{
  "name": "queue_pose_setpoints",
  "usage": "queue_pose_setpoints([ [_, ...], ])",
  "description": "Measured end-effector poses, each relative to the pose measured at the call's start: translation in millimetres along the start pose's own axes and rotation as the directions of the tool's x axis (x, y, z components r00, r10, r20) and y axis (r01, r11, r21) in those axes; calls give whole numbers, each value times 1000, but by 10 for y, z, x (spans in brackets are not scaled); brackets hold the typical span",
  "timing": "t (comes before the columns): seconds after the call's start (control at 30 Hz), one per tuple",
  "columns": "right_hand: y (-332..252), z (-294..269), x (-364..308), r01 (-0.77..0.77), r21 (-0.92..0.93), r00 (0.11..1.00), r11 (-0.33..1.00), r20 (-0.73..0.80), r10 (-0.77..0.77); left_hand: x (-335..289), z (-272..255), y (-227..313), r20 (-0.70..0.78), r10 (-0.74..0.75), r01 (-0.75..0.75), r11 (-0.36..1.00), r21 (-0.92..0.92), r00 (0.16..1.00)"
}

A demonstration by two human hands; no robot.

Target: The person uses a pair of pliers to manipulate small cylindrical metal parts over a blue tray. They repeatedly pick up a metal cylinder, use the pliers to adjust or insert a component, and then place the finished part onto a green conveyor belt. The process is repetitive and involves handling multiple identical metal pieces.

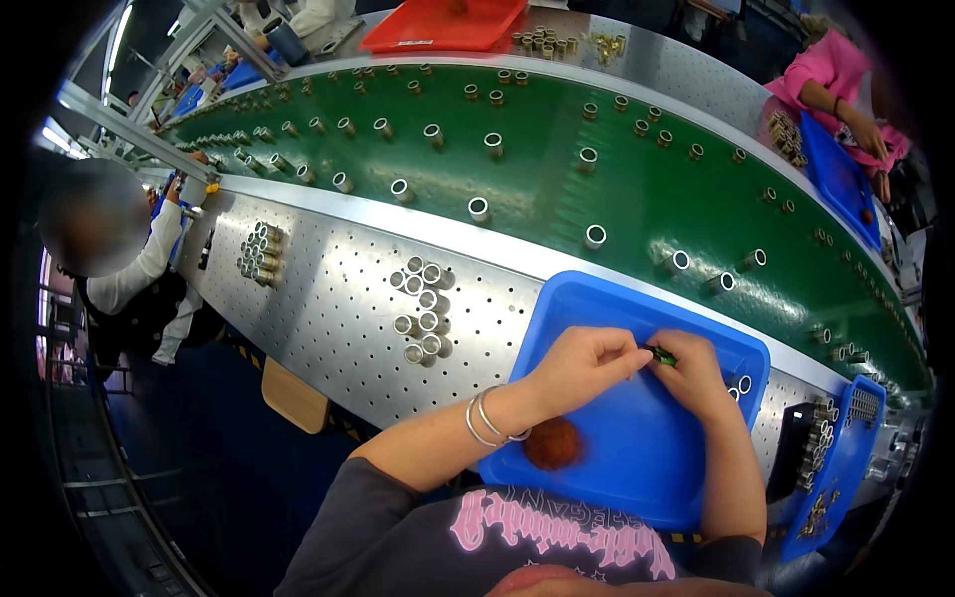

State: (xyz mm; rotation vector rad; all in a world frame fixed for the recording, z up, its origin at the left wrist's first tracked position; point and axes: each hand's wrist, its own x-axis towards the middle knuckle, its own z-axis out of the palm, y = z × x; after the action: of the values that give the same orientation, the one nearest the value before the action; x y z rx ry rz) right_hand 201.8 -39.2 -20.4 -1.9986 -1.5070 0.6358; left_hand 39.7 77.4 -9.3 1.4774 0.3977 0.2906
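Both my hands meet above a blue plastic tray (637,463). My right hand (691,370) is closed round a small dark and green piece (661,355), too small to identify. Against its near end, my left hand (597,360) pinches with thumb and forefinger; whatever lies between those fingertips is hidden. A fuzzy reddish-brown ball (553,444) rests in the tray below my left wrist, which wears metal bangles. Beside my right wrist, a couple of short metal sleeves (742,384) stand in the tray, partly covered by my arm.
Metal sleeves (478,209) stand scattered over a green conveyor belt (537,189) beyond the tray. More sleeves (428,298) are grouped on the perforated metal table (338,318). Another blue tray (856,438) lies at right. Co-workers sit at left and far right; a red tray (443,25) is across the belt.
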Motion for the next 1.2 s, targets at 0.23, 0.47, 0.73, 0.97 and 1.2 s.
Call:
queue_pose_setpoints([
  [0.23, -14, 13, 9, 1, 27, 1000, 1000, -5, -1, -5, 5, -14, 6, -20, 20, 1000, -16, 1000],
  [0.47, -25, 6, 6, 0, 30, 1000, 1000, 0, 0, -9, -10, -17, -6, 27, -27, 998, 56, 1000],
  [0.73, -42, 2, 7, -1, 25, 1000, 1000, 3, 1, -9, 5, -30, -10, 26, -26, 1000, 5, 1000],
  [0.97, -42, 9, 9, -15, 36, 1000, 999, 4, 14, -15, -2, -8, -4, 14, -14, 1000, -5, 1000],
  [1.2, -51, 0, 15, -3, 25, 1000, 1000, 2, 3, -9, -1, -31, 1, 7, -7, 1000, -2, 1000],
])
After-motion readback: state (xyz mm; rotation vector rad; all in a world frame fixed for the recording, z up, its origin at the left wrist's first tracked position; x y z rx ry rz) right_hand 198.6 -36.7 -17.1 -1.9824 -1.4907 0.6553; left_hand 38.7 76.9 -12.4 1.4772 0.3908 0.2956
